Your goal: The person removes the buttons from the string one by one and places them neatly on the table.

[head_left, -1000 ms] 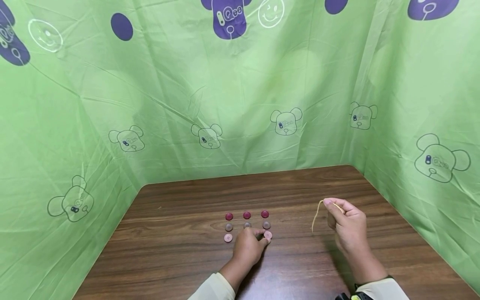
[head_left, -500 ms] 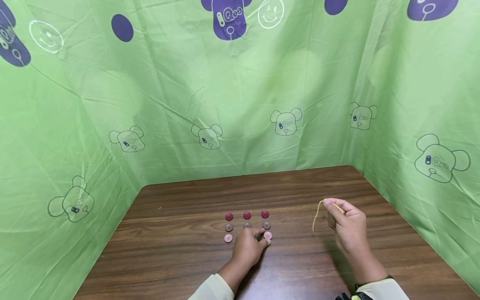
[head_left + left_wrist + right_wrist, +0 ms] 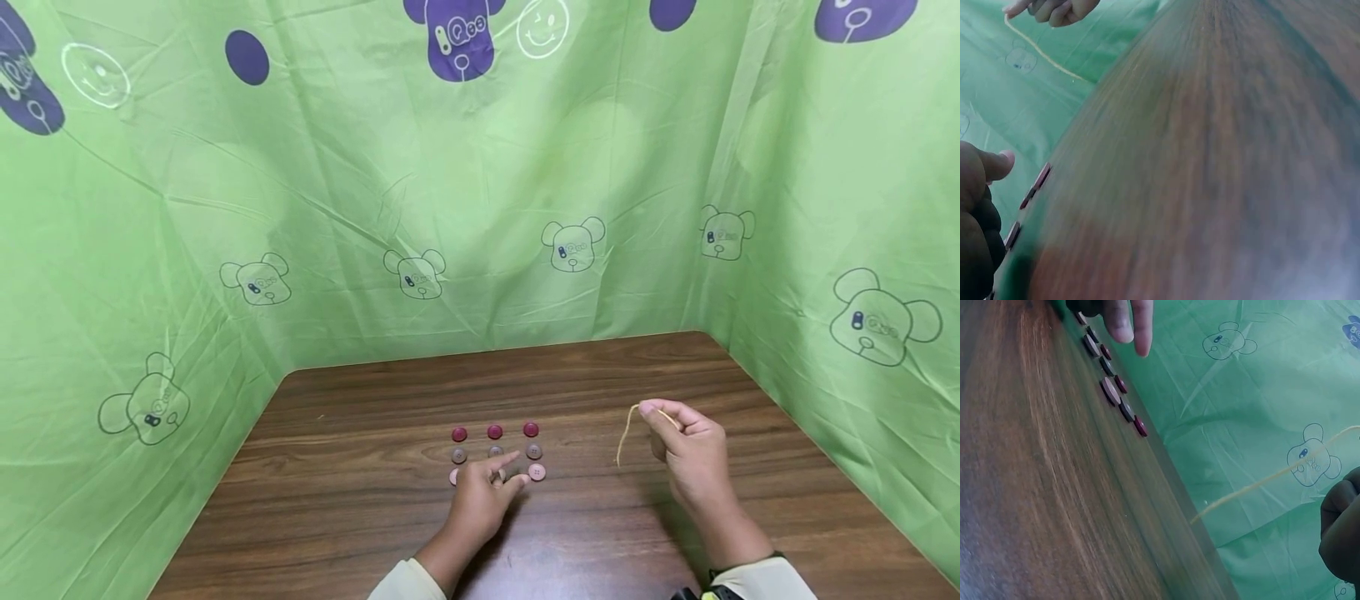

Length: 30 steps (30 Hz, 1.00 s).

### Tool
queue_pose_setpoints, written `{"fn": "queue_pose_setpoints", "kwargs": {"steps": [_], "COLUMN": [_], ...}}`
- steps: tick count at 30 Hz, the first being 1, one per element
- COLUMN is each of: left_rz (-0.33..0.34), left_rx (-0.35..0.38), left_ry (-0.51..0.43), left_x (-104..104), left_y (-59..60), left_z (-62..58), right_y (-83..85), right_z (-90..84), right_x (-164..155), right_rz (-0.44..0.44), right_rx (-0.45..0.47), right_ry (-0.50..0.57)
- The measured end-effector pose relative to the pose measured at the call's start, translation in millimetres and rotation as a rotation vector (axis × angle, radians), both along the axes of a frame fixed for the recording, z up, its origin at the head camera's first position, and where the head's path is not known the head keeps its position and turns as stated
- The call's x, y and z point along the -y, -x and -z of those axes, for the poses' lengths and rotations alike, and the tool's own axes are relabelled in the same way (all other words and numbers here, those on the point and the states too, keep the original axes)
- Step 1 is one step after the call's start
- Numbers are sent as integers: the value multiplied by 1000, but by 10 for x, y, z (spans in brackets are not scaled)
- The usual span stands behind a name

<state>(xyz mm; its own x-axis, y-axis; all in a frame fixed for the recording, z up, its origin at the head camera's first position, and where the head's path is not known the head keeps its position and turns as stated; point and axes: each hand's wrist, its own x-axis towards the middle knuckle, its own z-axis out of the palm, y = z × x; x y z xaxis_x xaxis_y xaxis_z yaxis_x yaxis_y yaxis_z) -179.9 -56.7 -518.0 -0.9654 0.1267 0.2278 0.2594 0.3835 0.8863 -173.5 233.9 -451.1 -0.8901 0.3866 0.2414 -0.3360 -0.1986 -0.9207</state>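
The left hand rests low over the near row of a small grid of buttons on the tabletop, near its middle. Its index finger is stretched out over the middle of the grid while the other fingers curl loosely; it covers one or two of the near-row buttons, and whether it has one pinched cannot be told. The right hand is held up to the right, well apart from the buttons, its thumb and forefinger pinched on a thin pale string whose free end dangles down toward the wood.

The risks, as I judge them, are small-scale. The buttons lie flat and close together — a finger sliding one out could nudge its neighbours and break up the rows, or skid a button toward the near edge. A flat button on smooth wood is hard to lift and may slip from the fingertips. The string's limp end may fray or bend away from a button hole — the pinch sits far from its tip.
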Motion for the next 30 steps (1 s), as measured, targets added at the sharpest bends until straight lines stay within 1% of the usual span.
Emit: {"fn": "queue_pose_setpoints", "kwargs": {"steps": [3, 7, 10, 13, 18, 22, 26, 30], "left_rz": [-13, -32, -44, -62, -98, -114, -117, -123], "left_rx": [-15, -43, -68, -89, -109, -125, -139, -144], "left_ry": [-18, -36, -45, -41, -24, -7, 19, 12], "left_x": [43, 81, 103, 129, 183, 213, 219, 224], "left_y": [6, 7, 13, 26, 49, 60, 64, 62], "left_z": [-3, -14, -13, -7, -6, -21, -23, -18], "right_y": [0, 2, 13, 30, 58, 90, 127, 151], "right_z": [10, 32, 61, 85, 106, 119, 137, 157], "right_x": [-5, -4, -9, -22, -49, -72, -102, -147], "right_rz": [1, -12, -16, 4, 59, 76, 39, -5], "right_rx": [28, 87, 119, 146, 209, 272, 331, 380], "right_ry": [-42, -123, -156, -181, -255, -311, -326, -289]}}
